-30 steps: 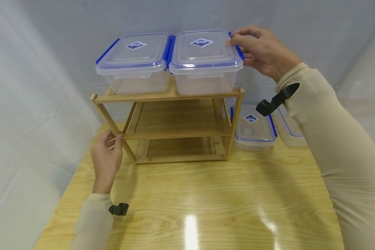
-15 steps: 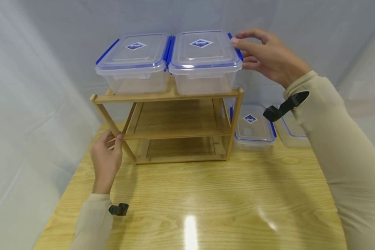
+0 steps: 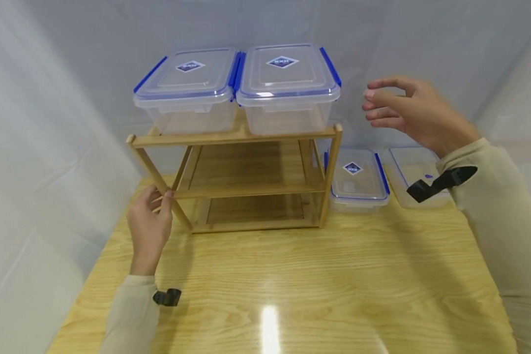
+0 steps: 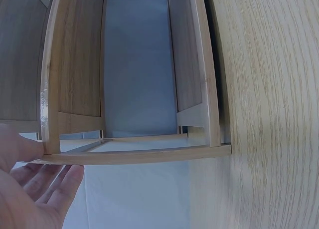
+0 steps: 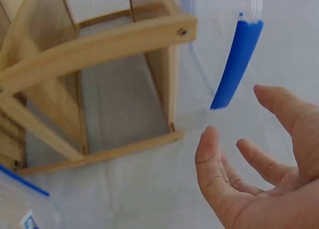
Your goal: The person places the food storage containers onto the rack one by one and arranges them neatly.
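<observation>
Two clear lidded food containers stand side by side on the top of a wooden three-tier rack [image 3: 248, 189]: a left container [image 3: 183, 93] and a right container [image 3: 287, 81]. My left hand [image 3: 149, 231] pinches the rack's front left post near the middle shelf. In the left wrist view, the thumb lies on one side of that post [image 4: 134, 156] and the fingers on the other. To the right of the right container, my right hand [image 3: 420, 115] hangs in the air with loosely bent fingers. It holds nothing, apart from the blue side latch [image 5: 237, 64].
Right of the rack, a lidded container [image 3: 358, 184] with blue latches sits on the wooden table [image 3: 230, 280]. Another clear container [image 3: 409, 172] stands beside it, partly behind the right wrist strap. A pale curtain [image 3: 62, 98] hangs behind and to the left.
My right hand has come off the right container's latch edge and moved right and down, away from it. The left hand keeps its hold on the post, and the containers stay in place.
</observation>
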Demonstrator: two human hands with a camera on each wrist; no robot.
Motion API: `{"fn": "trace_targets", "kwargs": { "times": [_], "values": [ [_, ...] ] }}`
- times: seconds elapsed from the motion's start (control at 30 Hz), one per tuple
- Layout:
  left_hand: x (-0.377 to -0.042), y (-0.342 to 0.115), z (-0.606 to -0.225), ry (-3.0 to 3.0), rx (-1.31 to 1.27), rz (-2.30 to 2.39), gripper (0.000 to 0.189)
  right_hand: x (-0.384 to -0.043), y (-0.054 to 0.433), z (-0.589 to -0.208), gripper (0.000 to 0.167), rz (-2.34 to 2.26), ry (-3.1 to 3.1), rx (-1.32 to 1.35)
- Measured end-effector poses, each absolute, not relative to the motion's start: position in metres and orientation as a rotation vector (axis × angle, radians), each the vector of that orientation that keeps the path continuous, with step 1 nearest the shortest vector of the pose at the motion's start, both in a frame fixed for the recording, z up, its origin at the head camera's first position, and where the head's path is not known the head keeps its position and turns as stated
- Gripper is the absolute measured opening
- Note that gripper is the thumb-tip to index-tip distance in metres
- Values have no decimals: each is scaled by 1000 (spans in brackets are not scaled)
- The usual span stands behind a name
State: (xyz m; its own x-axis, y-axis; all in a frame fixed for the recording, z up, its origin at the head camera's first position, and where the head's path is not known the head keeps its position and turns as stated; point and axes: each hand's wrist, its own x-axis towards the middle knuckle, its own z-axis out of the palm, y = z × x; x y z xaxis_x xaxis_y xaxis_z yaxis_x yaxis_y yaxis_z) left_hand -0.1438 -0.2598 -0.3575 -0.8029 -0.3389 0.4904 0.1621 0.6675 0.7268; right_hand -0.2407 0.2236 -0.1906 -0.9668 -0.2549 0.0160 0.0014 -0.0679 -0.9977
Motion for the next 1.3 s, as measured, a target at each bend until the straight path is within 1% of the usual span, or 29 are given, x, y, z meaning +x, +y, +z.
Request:
{"fn": "trace_targets", "kwargs": {
  "times": [0.23,0.53,0.67,0.8,0.9,0.97,1.3],
  "values": [
    [-144,-262,-358,-2266,140,-1060,27,-226,252,-230,52,-2068,2071,-269],
    [-146,-262,-357,-2260,138,-1060,25,-213,276,-280,55,-1730,2372,-205],
    [-146,-262,-357,-2260,142,-1062,25,-210,285,-300,56,-1682,2394,-168],
    [-146,-262,-357,-2255,141,-1063,25,-208,294,-319,51,-1703,2379,-142],
    [-146,-262,-356,-2249,138,-1059,25,-207,300,-332,44,-1707,2376,-161],
    [-146,-262,-356,-2248,137,-1057,24,-206,303,-339,42,-1689,2374,-177],
    [-147,-262,-357,-2262,163,-1076,26,-208,311,-369,52,-1622,2425,-87]
  ]
}}
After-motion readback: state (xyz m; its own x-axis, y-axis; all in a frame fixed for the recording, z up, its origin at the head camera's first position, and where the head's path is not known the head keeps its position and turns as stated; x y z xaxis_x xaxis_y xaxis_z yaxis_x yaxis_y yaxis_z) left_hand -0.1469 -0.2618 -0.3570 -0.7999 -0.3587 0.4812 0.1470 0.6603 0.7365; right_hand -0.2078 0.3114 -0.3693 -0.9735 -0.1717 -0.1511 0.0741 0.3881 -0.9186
